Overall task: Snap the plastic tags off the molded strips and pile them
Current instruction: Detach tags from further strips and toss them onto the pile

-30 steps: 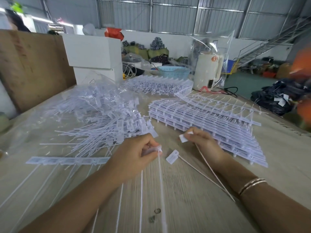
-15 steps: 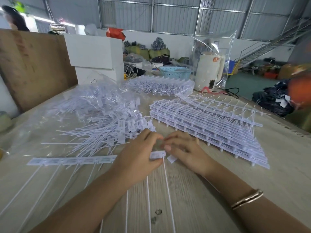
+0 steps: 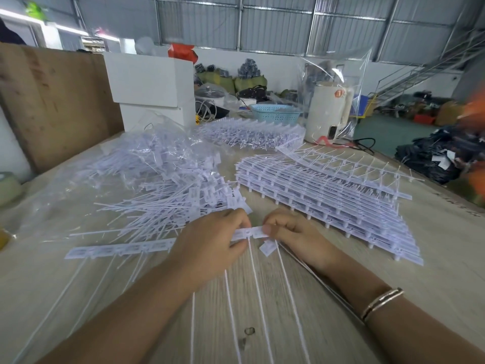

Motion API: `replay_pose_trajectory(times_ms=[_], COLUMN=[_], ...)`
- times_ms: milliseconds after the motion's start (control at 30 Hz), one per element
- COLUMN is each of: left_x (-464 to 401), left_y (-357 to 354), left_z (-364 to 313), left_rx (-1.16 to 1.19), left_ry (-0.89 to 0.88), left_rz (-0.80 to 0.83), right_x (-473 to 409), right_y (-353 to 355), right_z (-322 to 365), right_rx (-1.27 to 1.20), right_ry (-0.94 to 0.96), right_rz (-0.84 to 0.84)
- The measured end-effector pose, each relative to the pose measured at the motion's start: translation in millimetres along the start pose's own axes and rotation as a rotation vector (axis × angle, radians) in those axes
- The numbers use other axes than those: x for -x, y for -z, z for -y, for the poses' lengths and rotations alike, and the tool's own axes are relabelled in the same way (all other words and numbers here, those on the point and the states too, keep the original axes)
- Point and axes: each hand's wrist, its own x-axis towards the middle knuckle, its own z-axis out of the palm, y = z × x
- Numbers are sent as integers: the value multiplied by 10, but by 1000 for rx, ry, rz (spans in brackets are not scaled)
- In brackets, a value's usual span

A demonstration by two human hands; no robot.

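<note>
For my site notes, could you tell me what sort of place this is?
Probably a factory or warehouse floor: corrugated metal walls, a metal staircase, and stacked molded strips beside a pile of loose tags.

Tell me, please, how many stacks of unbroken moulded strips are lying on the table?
2: one white plastic strip stack beside the right hand, one farther back before the blue plastic basket. The clear bag may hide more.

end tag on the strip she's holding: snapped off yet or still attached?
Still attached, as far as shows. The end tag sits in line with the strip, pinched between left hand and right hand; no gap visible.
</note>
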Motion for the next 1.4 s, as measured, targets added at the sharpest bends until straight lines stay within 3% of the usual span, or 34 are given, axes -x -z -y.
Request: replay_pose_trajectory(times_ms=[133,400,500,733,1400], left_x=[-9,-7,-11,-27,-46], left_y=[-32,-46,-49,-67,-107], left_z=[48,30,-10,-81,-116], left_rx=[30,342,476,469,585], left_ry=[15,37,36,-48,-3], left_rz=[-43,-116,-111,-106,3], right_x=[23,38,47,24,4], right_y=[5,-3,-8,5,32], right_z=[44,54,21,18,12], right_rx=[-10,-146,-255,-600,-580], right_ry=[47,108,104,65,-59], right_rz=[10,-71,-90,-61,33])
